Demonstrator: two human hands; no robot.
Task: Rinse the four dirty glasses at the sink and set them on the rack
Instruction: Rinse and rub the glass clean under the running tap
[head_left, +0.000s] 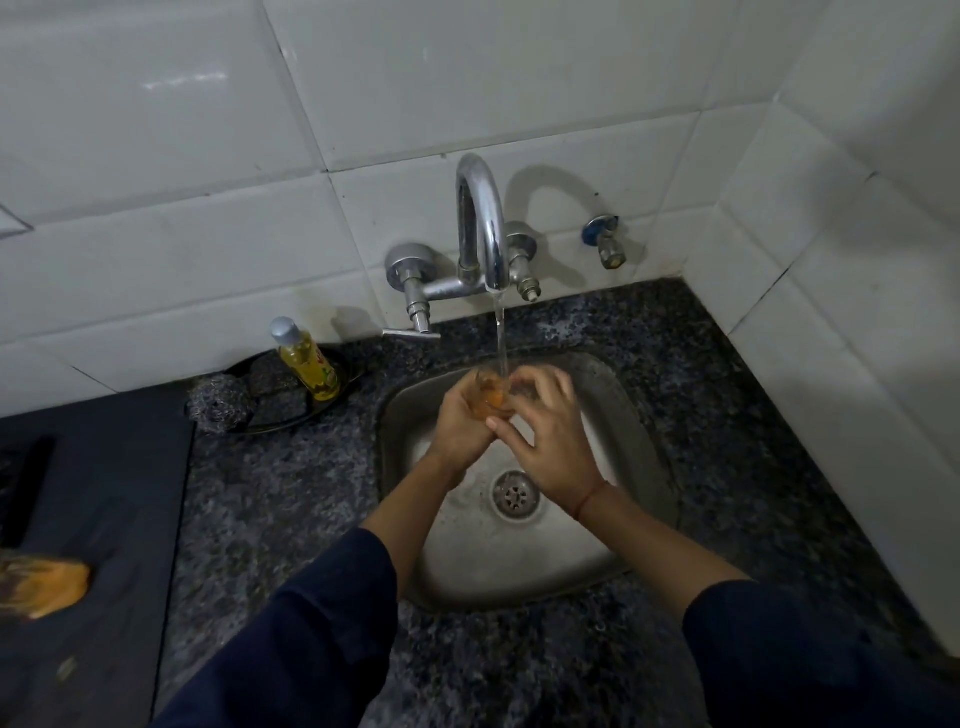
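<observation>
One orange-brown object (39, 584) lies at the far left edge on a dark mat (98, 493), too blurred to identify. Further right, against the white tiled wall (208, 249), a black dish (291, 415) holds dark scouring pads (275, 400) and a bottle of yellow liquid (306, 361) with a silver cap, leaning back toward the wall; a ball of steel wool (218, 402) sits at the dish's left rim. The speckled granite surface (270, 499) surrounds a steel sink (639, 415) with its drain (516, 493) in view. A chrome tap (480, 228) on the wall runs a thin stream of water (501, 338) down into a small clear glass (491, 397), held over the sink's far half and showing an orange tint inside. The left hand (460, 421) wraps the glass from the left, its grip closed around the body. The right hand (550, 436) closes on the glass from the right, fingers curled over its rim; a red thread (589, 499) circles that wrist. Both forearms come from dark blue sleeves (322, 623). A small valve (605, 241) juts from the wall at the right.
</observation>
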